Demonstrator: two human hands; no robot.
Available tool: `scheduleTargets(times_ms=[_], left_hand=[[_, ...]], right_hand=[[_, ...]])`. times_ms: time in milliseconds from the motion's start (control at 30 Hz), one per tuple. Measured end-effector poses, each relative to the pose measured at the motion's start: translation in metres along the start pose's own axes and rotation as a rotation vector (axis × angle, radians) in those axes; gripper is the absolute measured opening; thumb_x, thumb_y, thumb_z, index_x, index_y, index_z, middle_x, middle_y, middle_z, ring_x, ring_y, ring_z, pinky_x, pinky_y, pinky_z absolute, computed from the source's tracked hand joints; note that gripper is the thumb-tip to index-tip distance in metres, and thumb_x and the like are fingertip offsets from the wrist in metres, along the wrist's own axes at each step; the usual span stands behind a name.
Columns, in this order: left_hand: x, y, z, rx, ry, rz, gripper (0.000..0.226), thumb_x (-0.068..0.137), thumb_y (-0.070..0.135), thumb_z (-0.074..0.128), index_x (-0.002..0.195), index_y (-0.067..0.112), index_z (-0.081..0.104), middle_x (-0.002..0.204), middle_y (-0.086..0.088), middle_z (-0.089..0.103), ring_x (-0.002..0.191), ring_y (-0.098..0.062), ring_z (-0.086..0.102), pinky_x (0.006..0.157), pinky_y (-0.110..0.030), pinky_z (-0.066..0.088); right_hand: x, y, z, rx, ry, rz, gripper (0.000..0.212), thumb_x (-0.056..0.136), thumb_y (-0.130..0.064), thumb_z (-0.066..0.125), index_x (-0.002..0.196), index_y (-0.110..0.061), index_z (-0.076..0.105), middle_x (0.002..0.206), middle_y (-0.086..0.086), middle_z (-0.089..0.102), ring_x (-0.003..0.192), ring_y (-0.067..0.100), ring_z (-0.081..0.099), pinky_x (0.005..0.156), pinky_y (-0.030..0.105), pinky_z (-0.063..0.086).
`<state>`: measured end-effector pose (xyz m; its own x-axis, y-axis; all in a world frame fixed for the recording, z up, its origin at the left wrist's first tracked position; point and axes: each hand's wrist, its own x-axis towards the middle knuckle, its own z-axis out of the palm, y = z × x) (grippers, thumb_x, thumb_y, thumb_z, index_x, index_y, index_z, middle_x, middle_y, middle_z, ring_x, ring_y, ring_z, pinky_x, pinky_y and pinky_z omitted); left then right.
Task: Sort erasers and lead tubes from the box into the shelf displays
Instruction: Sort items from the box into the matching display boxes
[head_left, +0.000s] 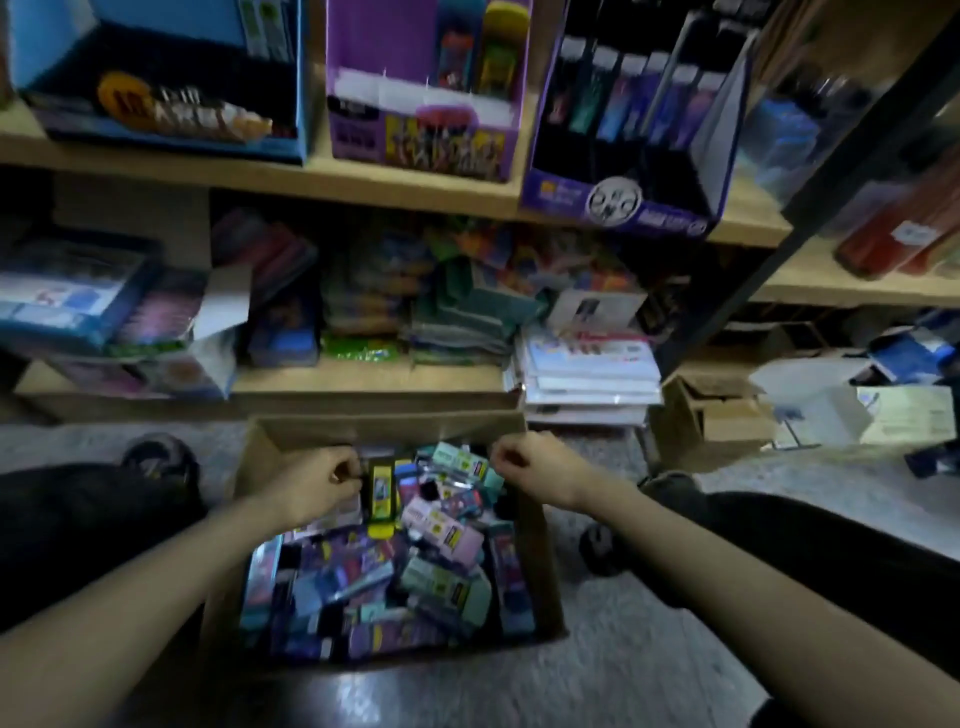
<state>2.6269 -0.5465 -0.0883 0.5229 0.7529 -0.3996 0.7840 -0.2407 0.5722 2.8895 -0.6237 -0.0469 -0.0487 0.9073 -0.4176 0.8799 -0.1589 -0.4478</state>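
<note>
Head view. The floor (649, 670) is grey and speckled, and a person sits on it facing wooden shelving held by a dark metal upright (810, 208). Dark trouser legs (841, 566) lie to either side of an open cardboard box (543, 582) that stands on the floor just before the lowest shelf.

The box is heaped with small packets lying at all angles: a pink one (441, 525) near the middle, a teal one (449, 590) nearer the person, a yellow-edged packet (382, 496) upright toward the far left, and purple ones along the near side. Motion blur hides which are erasers and which lead tubes.

The left hand (322, 480) is at the far left of the box, fingers curled, its thumb beside the yellow-edged packet; I cannot tell whether it pinches anything. The right hand (530, 462) is over the far right corner, fingers also curled, and whether it holds something is not clear.

On the upper shelf (260, 174) stand three displays: a blue one (156, 78), a purple one (426, 119) with a few items upright inside, and a dark one (623, 156) with a row of slim packets. The lower shelf (363, 376) carries stacked coloured packs. To the right, on the floor, sits a small open carton (711, 421).
</note>
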Motion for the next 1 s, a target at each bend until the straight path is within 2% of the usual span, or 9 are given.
scheduleTargets(times_ms=[67,167,267,333,467,533,733,900,1000], left_hand=[[-0.005,-0.021,0.030,-0.091,0.023,-0.084,0.007,0.086,0.004,0.063,0.084,0.007,0.057,0.089,-0.019,0.063,0.083,-0.022,0.057,0.072,-0.028,0.042],[-0.012,-0.049,0.066,-0.048,-0.021,-0.160,0.031,0.085,0.020,0.067,0.109,0.003,0.059,0.111,-0.017,0.057,0.104,-0.029,0.057,0.089,-0.035,0.044],[-0.020,-0.068,0.084,-0.003,0.014,-0.242,0.053,0.081,0.031,0.071,0.125,0.008,0.052,0.122,-0.014,0.050,0.114,-0.029,0.051,0.092,-0.035,0.042],[-0.024,-0.079,0.093,-0.047,0.070,-0.271,0.053,0.078,0.030,0.074,0.121,0.007,0.054,0.120,-0.014,0.051,0.114,-0.030,0.049,0.091,-0.037,0.041],[-0.027,-0.090,0.105,0.072,0.091,-0.145,0.052,0.075,0.037,0.076,0.114,0.006,0.060,0.113,-0.011,0.054,0.106,-0.030,0.049,0.087,-0.035,0.037],[-0.022,-0.089,0.110,0.096,0.089,-0.131,0.058,0.076,0.039,0.074,0.121,0.007,0.056,0.116,-0.010,0.053,0.108,-0.030,0.050,0.086,-0.035,0.037],[0.003,-0.078,0.114,0.159,-0.038,-0.167,0.071,0.077,0.051,0.068,0.130,0.010,0.042,0.124,-0.007,0.046,0.115,-0.024,0.044,0.090,-0.032,0.037],[0.017,-0.078,0.110,0.128,-0.147,-0.207,0.067,0.075,0.052,0.069,0.126,0.015,0.048,0.123,-0.007,0.049,0.112,-0.023,0.048,0.090,-0.033,0.041],[0.017,-0.077,0.112,0.102,-0.136,-0.201,0.057,0.079,0.046,0.069,0.122,0.014,0.051,0.119,-0.007,0.051,0.108,-0.023,0.049,0.089,-0.033,0.042]], right_hand=[[0.006,0.008,0.038,0.040,-0.059,0.070,0.019,0.093,-0.020,0.051,0.098,-0.006,0.063,0.107,0.017,0.065,0.100,0.031,0.059,0.079,0.032,0.039],[0.015,0.016,0.085,0.121,-0.110,0.176,0.014,0.092,-0.022,0.057,0.095,-0.008,0.060,0.108,0.017,0.064,0.101,0.029,0.059,0.076,0.027,0.039],[0.027,0.019,0.119,0.224,-0.107,0.247,0.040,0.090,-0.024,0.060,0.124,-0.004,0.052,0.125,0.016,0.055,0.109,0.031,0.057,0.089,0.038,0.047],[0.033,0.018,0.135,0.290,-0.080,0.305,0.050,0.089,-0.028,0.062,0.132,-0.007,0.047,0.131,0.015,0.051,0.111,0.031,0.057,0.090,0.041,0.048],[0.042,0.010,0.162,0.505,-0.067,0.440,0.038,0.093,-0.030,0.056,0.122,-0.006,0.050,0.121,0.016,0.061,0.105,0.033,0.060,0.087,0.043,0.049],[0.046,0.007,0.169,0.568,-0.041,0.490,0.037,0.094,-0.031,0.055,0.119,-0.004,0.050,0.115,0.017,0.063,0.101,0.033,0.061,0.083,0.043,0.050],[0.048,0.014,0.165,0.855,-0.051,0.555,0.032,0.089,-0.007,0.061,0.114,0.012,0.055,0.106,0.025,0.062,0.069,0.018,0.057,0.051,0.018,0.048],[0.038,0.023,0.167,0.977,-0.049,0.579,0.030,0.091,-0.003,0.056,0.115,0.015,0.057,0.116,0.029,0.060,0.094,0.027,0.057,0.080,0.031,0.048],[0.031,0.027,0.168,1.046,0.002,0.573,0.030,0.092,-0.002,0.055,0.118,0.012,0.057,0.119,0.029,0.059,0.100,0.031,0.059,0.086,0.038,0.050]])
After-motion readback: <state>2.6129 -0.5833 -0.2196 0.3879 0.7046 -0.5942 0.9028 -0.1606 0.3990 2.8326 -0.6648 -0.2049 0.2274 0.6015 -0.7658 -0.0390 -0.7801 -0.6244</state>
